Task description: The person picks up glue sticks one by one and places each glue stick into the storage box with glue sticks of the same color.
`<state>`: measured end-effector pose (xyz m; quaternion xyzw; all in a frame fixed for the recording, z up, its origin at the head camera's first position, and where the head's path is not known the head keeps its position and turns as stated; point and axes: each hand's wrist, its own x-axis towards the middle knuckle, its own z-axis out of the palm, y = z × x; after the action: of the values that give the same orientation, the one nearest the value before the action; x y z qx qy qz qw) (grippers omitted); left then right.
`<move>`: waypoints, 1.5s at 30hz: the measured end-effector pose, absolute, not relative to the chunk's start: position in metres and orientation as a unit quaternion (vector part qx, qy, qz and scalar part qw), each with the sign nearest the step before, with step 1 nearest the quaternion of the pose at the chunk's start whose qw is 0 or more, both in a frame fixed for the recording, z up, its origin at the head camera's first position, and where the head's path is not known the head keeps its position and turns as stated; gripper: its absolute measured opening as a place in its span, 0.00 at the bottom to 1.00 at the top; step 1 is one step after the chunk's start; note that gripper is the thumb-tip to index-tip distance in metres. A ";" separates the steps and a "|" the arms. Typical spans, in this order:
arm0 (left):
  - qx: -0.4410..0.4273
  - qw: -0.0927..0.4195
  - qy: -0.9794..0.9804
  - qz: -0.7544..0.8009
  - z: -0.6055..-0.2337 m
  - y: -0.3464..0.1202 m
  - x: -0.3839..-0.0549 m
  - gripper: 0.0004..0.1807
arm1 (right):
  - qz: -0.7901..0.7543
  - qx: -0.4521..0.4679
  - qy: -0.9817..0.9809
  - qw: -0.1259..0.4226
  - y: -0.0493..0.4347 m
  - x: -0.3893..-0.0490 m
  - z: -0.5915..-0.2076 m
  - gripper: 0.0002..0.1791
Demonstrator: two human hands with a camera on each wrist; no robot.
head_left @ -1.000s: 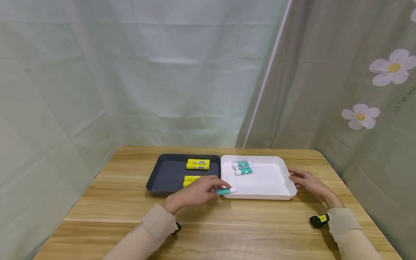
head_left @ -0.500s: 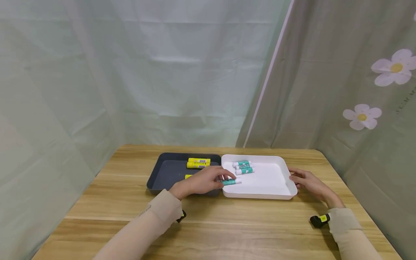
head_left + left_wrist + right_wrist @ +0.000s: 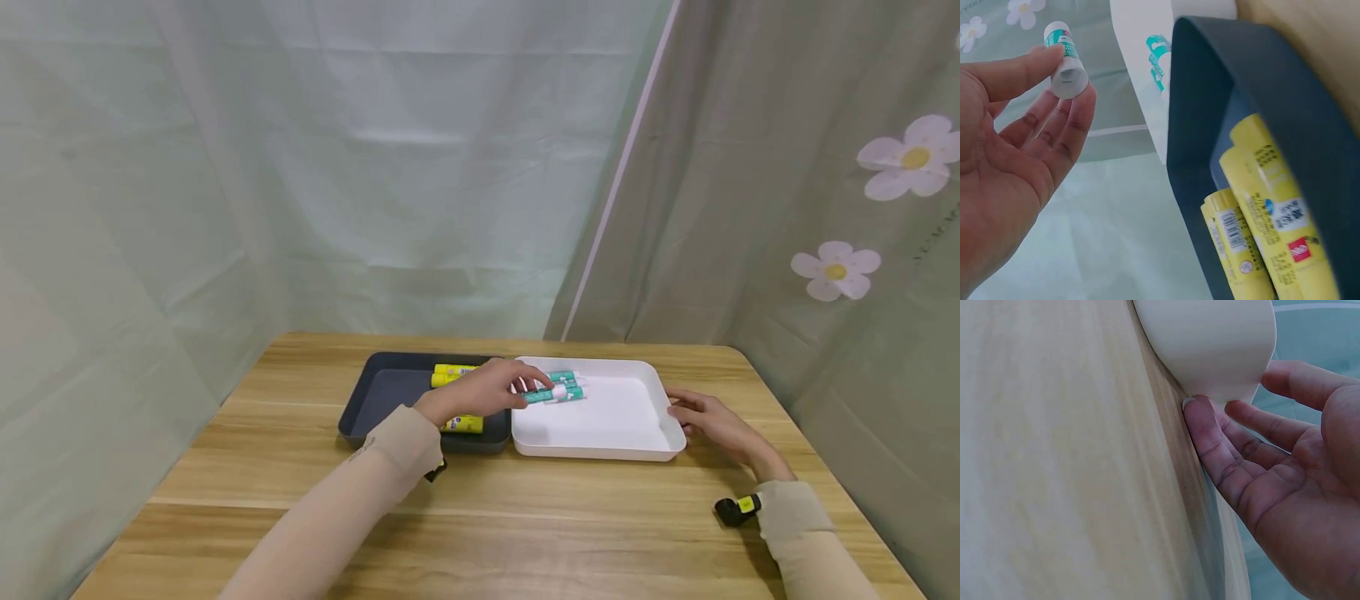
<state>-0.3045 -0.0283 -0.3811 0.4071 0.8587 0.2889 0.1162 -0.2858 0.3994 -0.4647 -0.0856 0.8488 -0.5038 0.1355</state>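
My left hand (image 3: 482, 390) pinches a green and white glue stick (image 3: 1063, 59) between thumb and fingertips. In the head view this stick overlaps several matching green glue sticks (image 3: 564, 377) lying in the white tray (image 3: 622, 454). Below my left hand and wrist, several yellow glue sticks (image 3: 1272, 212) lie in the dark grey tray (image 3: 420, 443), partly hidden by the arm. At the white tray's right end my right hand (image 3: 716, 425) rests with loosely bent fingers (image 3: 1207, 428) against the outer wall, thumb close to the rim.
Both trays stand side by side on a wooden table (image 3: 525, 533). Curtains (image 3: 420, 183) hang behind the table and along its sides. A black wrist strap piece (image 3: 735, 510) shows below the right sleeve.
My left hand has carried the glue stick from the near edge between the trays forward and right, over the green sticks. My right hand has stayed at the white tray's end.
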 end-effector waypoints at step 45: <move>0.391 0.183 0.857 0.281 -0.379 0.034 -0.348 0.22 | -0.498 -0.079 0.853 0.134 0.403 -0.290 -0.468 0.37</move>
<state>-0.3475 0.0342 -0.3787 0.3909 0.8573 0.2806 0.1831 -0.2896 0.4025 -0.4677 -0.0791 0.8534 -0.4975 0.1341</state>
